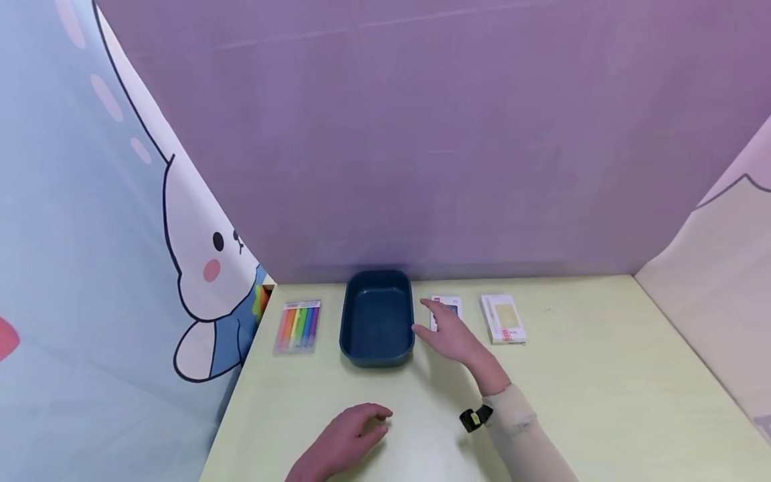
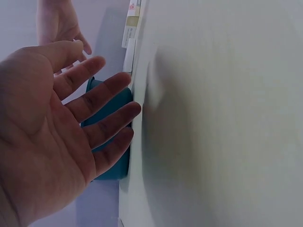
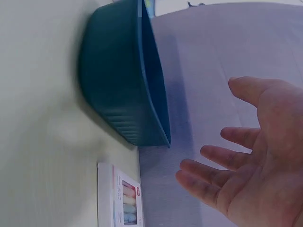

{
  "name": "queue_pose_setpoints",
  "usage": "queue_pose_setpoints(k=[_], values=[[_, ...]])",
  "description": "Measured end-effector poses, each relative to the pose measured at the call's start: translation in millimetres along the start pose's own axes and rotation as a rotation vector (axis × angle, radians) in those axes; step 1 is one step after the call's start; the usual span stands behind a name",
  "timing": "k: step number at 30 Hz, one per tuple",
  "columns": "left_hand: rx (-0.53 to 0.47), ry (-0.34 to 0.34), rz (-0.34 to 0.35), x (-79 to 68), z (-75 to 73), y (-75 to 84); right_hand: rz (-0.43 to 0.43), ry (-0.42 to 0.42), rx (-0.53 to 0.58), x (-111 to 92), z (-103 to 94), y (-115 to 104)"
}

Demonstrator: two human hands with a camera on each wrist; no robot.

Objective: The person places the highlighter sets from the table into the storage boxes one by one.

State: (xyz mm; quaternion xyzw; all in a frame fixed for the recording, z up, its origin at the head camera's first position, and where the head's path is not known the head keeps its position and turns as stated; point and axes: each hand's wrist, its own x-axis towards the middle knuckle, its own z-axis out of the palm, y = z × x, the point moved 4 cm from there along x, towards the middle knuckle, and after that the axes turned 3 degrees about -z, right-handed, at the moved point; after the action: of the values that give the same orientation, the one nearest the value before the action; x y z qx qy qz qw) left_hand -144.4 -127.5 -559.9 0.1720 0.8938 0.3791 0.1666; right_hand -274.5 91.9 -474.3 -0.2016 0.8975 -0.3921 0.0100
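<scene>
A dark blue rectangular bin (image 1: 378, 355) stands at the back of the table with nothing visible in it. My right hand (image 1: 452, 335) hovers just right of the bin, fingers spread and holding nothing. Beneath it lies a flat white box (image 1: 446, 301), partly covered by the hand; the right wrist view shows a window with coloured shapes on this box (image 3: 106, 198). Nearer the front edge, my left hand (image 1: 352, 438) is held above the table with relaxed fingers and an empty palm (image 2: 52, 142).
Left of the bin lies a clear pack of rainbow-coloured pens (image 1: 298, 327). A second white box (image 1: 503, 320) with a yellowish panel lies to the right. A purple backdrop (image 1: 446, 147) rises behind the table (image 1: 602, 375), and a rabbit-print curtain (image 1: 90, 268) hangs at left.
</scene>
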Motion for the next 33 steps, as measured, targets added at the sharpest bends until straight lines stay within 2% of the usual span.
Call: queue_pose_setpoints(k=[7, 13, 19, 27, 33], values=[[0.062, -0.008, 0.051, 4.0, -3.8, 11.0, 0.006, 0.013, 0.112, 16.1, 3.1, 2.8], [0.065, -0.028, 0.07, 8.1, -7.2, 22.8, -0.006, 0.039, 0.199, 31.1, 20.0, 15.5], [0.144, 0.032, 0.121, 7.7, -14.0, 26.2, 0.014, 0.086, 0.232, 41.8, 30.0, 25.9], [0.183, 0.067, 0.118, 9.2, -31.6, 24.4, 0.039, 0.076, 0.27, 46.9, 36.3, 38.3], [0.166, 0.068, 0.066, 7.1, -47.2, 21.8, 0.098, 0.086, 0.282, 49.6, 42.9, 48.0]])
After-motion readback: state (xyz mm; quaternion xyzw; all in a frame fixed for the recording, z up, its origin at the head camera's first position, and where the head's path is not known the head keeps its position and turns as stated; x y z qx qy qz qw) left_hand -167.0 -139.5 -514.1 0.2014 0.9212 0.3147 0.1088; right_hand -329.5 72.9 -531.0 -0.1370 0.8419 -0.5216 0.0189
